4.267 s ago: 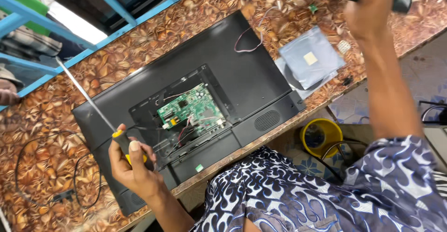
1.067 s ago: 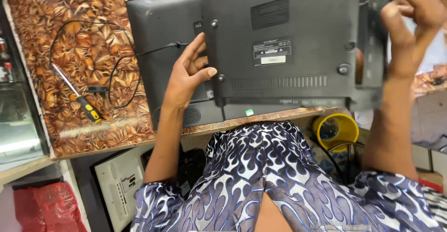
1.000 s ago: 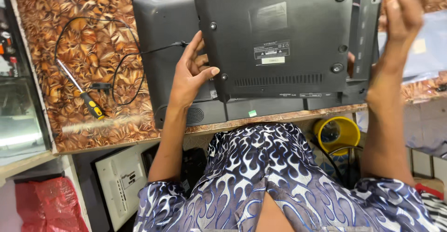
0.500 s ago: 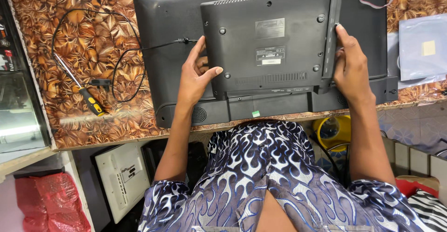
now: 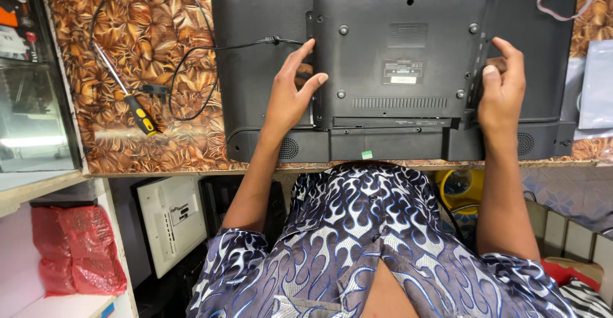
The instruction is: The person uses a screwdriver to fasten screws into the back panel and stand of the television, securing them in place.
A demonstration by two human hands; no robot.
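A black flat television (image 5: 255, 37) lies face down on the patterned brown table (image 5: 166, 145). A black rectangular back cover (image 5: 402, 56) with several screw holes and a label rests on its middle. My left hand (image 5: 290, 94) grips the cover's left edge, thumb on top. At the cover's right edge my right hand (image 5: 501, 88) holds it, fingers curled round the rim. The cover lies flat and square to the television.
A long screwdriver with a yellow and black handle (image 5: 131, 98) lies left of the television beside a black cable (image 5: 185, 56). A grey bag (image 5: 597, 85) lies at the right edge. A glass case (image 5: 32, 113) stands left; a white device (image 5: 169, 219) and red bag (image 5: 76, 251) are below the table.
The cover, earlier held up and tilted, has come down flat onto the television's back. My right hand came down from the air onto its right edge.
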